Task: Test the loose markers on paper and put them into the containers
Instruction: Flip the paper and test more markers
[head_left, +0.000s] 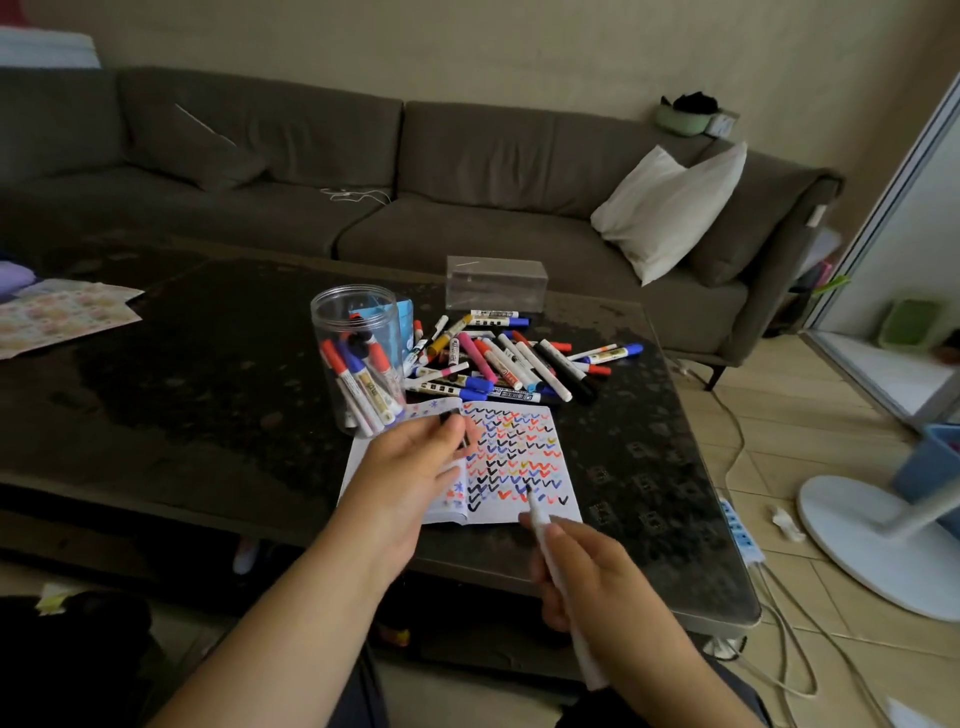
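Note:
An open notebook (519, 457) lies on the dark table, its right page covered with rows of coloured tick marks. My right hand (587, 577) grips a white marker (558, 566) whose black tip touches the lower part of that page. My left hand (415, 467) hovers over the left page and pinches a black cap (451, 418) between thumb and fingers. A clear round jar (358, 358) holding several red and blue capped markers stands left of the notebook. Behind the notebook lies a pile of loose markers (509, 358). A clear rectangular box (496, 283) stands behind the pile.
The dark coffee table (208, 364) has patterned paper (57, 312) at its far left. A blue packet (405, 317) sits behind the jar. A grey sofa (415, 182) runs behind. On the floor at right are a fan base (878, 545), a power strip (740, 530) and cables.

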